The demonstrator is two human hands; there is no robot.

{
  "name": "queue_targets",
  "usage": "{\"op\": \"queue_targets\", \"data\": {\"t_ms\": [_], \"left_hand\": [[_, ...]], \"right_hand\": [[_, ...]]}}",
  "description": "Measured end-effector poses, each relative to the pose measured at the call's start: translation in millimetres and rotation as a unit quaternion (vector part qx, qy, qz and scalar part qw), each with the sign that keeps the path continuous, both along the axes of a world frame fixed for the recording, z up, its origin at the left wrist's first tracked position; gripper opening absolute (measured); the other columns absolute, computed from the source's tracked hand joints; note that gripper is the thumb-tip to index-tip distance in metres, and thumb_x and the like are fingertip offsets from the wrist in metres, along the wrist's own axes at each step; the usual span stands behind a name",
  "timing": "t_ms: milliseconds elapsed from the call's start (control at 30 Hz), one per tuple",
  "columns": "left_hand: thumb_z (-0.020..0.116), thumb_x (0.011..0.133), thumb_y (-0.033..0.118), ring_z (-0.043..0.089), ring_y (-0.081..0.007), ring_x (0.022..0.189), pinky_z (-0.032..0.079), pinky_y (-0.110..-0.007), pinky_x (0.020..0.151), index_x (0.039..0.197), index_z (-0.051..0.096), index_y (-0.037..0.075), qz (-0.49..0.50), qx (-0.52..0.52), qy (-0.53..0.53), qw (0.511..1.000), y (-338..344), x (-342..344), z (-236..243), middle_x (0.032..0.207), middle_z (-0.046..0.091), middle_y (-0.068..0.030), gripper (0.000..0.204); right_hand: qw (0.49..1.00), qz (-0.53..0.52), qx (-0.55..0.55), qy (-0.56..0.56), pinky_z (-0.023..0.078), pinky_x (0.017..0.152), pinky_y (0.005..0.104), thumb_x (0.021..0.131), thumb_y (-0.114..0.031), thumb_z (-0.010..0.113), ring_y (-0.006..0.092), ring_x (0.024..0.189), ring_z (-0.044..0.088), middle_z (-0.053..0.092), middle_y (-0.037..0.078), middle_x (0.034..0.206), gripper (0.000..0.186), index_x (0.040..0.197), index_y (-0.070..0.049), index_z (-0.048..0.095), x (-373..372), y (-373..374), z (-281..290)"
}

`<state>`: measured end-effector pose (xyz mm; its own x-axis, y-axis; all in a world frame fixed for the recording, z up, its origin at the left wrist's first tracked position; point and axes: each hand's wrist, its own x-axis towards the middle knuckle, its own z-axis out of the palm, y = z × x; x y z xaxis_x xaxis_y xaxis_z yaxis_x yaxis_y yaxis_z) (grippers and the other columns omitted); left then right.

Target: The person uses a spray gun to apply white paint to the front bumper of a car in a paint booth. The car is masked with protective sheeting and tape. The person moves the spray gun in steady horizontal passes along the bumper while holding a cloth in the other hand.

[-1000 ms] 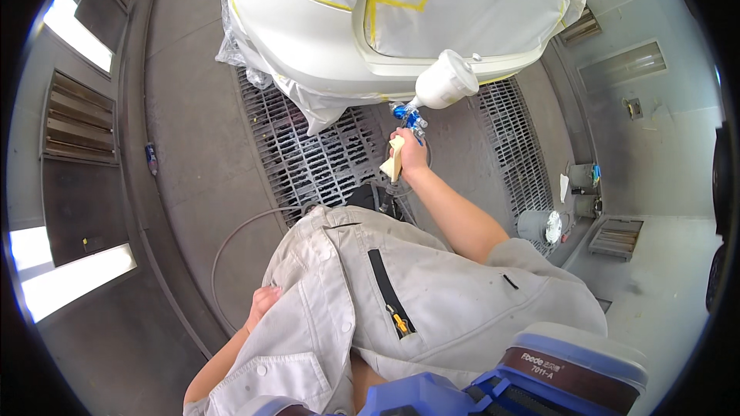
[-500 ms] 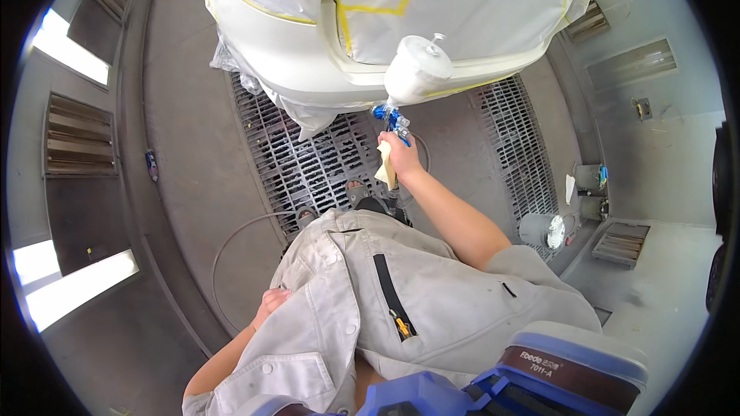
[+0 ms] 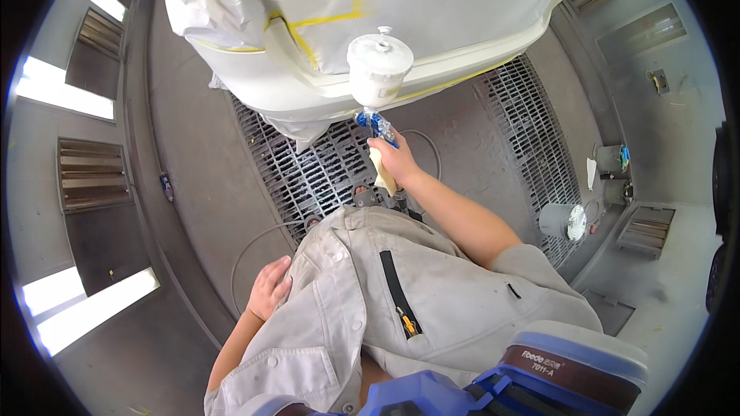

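Note:
My right hand [image 3: 395,158] grips a spray gun [image 3: 370,122] with a blue body and an upright white paint cup [image 3: 379,69], along with a pale yellow cloth [image 3: 379,169]. Behind the cup, the white bumper [image 3: 270,88] of a vehicle curves across the upper view, its upper part covered in white masking sheets [image 3: 447,0] edged with yellow tape. My left hand [image 3: 270,286] is down beside my grey work clothes [image 3: 335,293], fingers apart and slightly bent, holding nothing.
Floor grates [image 3: 297,177] run below the vehicle and along the right. A hose [image 3: 254,235] loops across the floor by my feet. A white-smeared bucket [image 3: 559,221] and other containers [image 3: 615,160] stand at the right wall. A small bottle-like object [image 3: 166,187] lies at the left.
The spray gun has moved leftward and its cup sits more upright. My left hand has come up from the fold of my clothing, showing its fingers. The view has shifted across the vehicle.

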<state>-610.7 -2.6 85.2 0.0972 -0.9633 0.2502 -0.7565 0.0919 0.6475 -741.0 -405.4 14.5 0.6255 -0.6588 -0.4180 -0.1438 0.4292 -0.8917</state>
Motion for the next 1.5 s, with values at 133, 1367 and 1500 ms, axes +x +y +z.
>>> {"op": "queue_targets", "data": {"t_ms": [133, 1367, 1500], "left_hand": [[0.065, 0.085, 0.012, 0.066, -0.0323, 0.106, 0.052, -0.041, 0.093, 0.132, 0.058, 0.003, 0.099, 0.122, 0.059, 0.986, -13, 15, -7, 0.117, 0.067, -0.0165, 0.049], [0.076, 0.091, 0.036, 0.068, -0.0169, 0.100, 0.054, -0.030, 0.088, 0.127, 0.065, 0.000, 0.503, 0.329, 0.453, 0.659, 122, -99, -270, 0.113, 0.073, -0.0137, 0.053], [0.076, 0.091, 0.037, 0.068, -0.0174, 0.101, 0.054, -0.030, 0.088, 0.127, 0.064, 0.000, 0.525, 0.345, 0.439, 0.642, 137, -107, -286, 0.114, 0.072, -0.0142, 0.053]], "right_hand": [[1.000, -0.012, -0.016, -0.010, 0.043, 0.098, 0.0261, 0.087, -0.012, 0.064, 0.0124, 0.110, 0.057, 0.065, 0.005, 0.124, 0.061, 0.147, -0.009, 0.051, -7, -23, 1], [0.990, -0.134, 0.030, 0.025, 0.044, 0.061, 0.0303, 0.084, -0.019, 0.066, 0.0136, 0.065, 0.056, 0.061, 0.002, 0.075, 0.013, 0.083, -0.007, 0.062, -40, -101, -24], [0.989, -0.145, 0.016, 0.028, 0.043, 0.052, 0.0302, 0.085, -0.023, 0.067, 0.0138, 0.055, 0.055, 0.060, 0.002, 0.071, 0.017, 0.079, -0.007, 0.064, -39, -101, -26]]}}
